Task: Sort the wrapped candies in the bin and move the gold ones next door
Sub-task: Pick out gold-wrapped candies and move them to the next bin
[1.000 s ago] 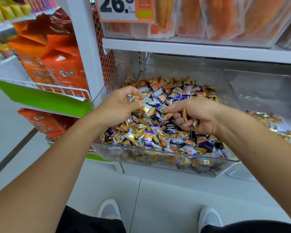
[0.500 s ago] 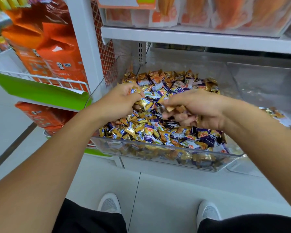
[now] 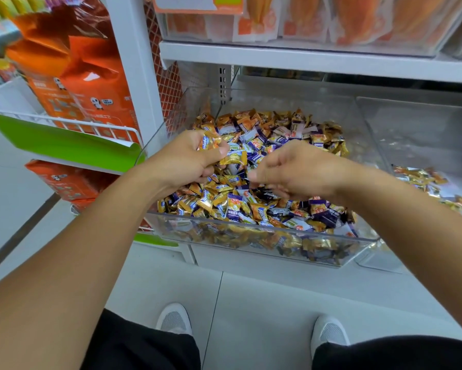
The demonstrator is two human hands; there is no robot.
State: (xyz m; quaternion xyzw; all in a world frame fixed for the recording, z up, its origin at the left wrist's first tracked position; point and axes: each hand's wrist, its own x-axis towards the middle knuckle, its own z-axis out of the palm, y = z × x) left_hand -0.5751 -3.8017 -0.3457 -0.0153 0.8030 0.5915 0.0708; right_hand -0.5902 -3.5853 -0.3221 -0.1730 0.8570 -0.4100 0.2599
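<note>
1. We see a clear plastic bin [image 3: 251, 236] on the low shelf, heaped with wrapped candies [image 3: 253, 206] in gold and purple-and-white wrappers, piled from the near wall to the far one.
2. Our left hand [image 3: 184, 161] is over the left part of the heap, its fingers curled round a bunch of gold candies [image 3: 209, 141] (one more gold piece pokes out just beside the thumb).
3. Our right hand [image 3: 291, 169] hovers over the middle of the pile, fingers bent downward toward the wrappers; it is blurred, and we cannot tell whether it has hold of anything.
4. To the right stands a second clear bin [image 3: 416, 124], touching the first; a small scatter of gold candies [image 3: 424, 182] lies in its near part.
5. Far above, a white shelf [image 3: 304, 60] carries orange-tinted packets [image 3: 358, 17].
6. At the left, orange bags [image 3: 77, 76] stand behind a wire rack with a green strip [image 3: 64, 145].
7. Near us, two white shoes [image 3: 175, 320] rest on the pale floor.
</note>
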